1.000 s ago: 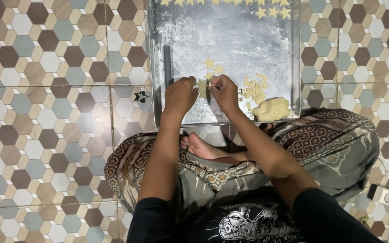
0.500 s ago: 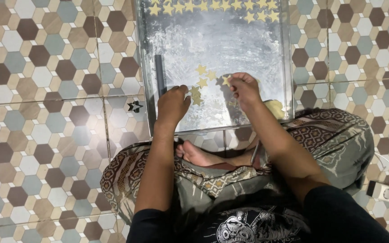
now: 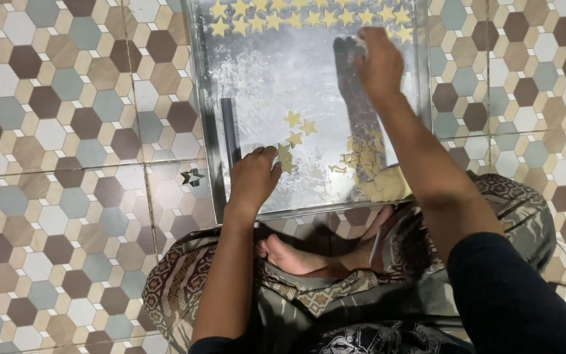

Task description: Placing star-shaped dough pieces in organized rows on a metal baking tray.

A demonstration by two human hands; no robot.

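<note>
Your right hand (image 3: 380, 62) has moved up from the near scraps to the star rows (image 3: 309, 16), fingers pinched, contents unclear. Your left hand (image 3: 255, 178) is resting half-curled beside loose dough stars (image 3: 294, 134) on the floured tray (image 3: 207, 131), steadying it.

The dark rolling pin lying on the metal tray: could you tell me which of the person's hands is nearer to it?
Left. The left hand rests just right of the rolling pin, near its lower end. The right hand is far across the tray, up by the rows of star cutouts.
</note>
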